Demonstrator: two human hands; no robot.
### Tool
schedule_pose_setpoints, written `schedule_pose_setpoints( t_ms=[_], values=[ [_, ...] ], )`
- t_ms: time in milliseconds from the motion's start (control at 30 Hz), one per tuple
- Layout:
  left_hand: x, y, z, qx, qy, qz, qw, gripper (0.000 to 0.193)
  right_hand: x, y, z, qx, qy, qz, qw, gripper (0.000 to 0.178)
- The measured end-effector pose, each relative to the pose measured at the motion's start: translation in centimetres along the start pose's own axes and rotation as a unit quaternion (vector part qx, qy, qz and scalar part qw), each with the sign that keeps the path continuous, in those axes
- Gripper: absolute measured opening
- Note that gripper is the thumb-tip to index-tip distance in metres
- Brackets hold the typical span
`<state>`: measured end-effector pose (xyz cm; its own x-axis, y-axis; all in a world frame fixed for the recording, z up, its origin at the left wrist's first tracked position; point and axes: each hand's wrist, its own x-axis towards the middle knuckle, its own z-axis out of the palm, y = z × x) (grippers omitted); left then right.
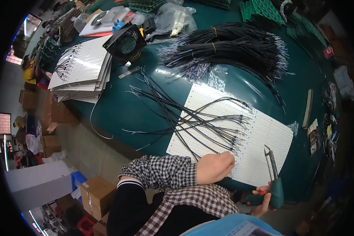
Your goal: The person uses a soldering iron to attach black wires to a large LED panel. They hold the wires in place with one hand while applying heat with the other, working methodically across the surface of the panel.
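My left hand [215,168] is closed in a pinch low over a white LED board [267,135], at its near edge. A black cable [188,148] runs into that hand; its end is hidden by the fingers. Several more black cables [173,106] lie crossed over the board, their stripped ends gathered in a row near its middle. In my right hand [263,200] is a green soldering gun [276,192], gripped by its handle. Its metal tip [266,148] points away from me, above the right part of the board.
Thick bundles of black cable [232,51] with yellow ties lie at the back. A stack of white boards [82,67] and a black fan [126,44] are at the back left. Green boards [259,11] stand behind. A wooden strip [308,108] lies at right, cardboard boxes [96,196] on the floor.
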<state>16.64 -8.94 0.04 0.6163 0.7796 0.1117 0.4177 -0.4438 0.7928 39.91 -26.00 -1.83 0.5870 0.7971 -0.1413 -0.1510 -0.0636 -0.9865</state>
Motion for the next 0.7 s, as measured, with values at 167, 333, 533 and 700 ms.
schedule_pose_setpoints(
  t_ms=[167,333,533,700],
  values=[
    [1.1,-0.5,0.1,-0.036,-0.009,-0.071,0.997,0.012,-0.2,1.7,-1.9,0.026,-0.018,-0.004,1.0,0.051],
    [1.5,-1.6,0.2,-0.048,0.008,-0.026,0.998,0.009,0.4,0.0,-0.5,0.031,-0.051,-0.017,0.998,0.065],
    [1.9,-1.6,-0.6,-0.08,-0.02,-0.065,0.994,0.011,-0.6,0.7,-0.6,0.054,-0.044,-0.001,0.998,0.074],
    [2.2,-1.5,-1.0,-0.04,-0.05,-0.04,0.997,0.012,-1.2,1.2,-0.3,0.066,-0.041,0.006,0.997,0.073]
  ],
)
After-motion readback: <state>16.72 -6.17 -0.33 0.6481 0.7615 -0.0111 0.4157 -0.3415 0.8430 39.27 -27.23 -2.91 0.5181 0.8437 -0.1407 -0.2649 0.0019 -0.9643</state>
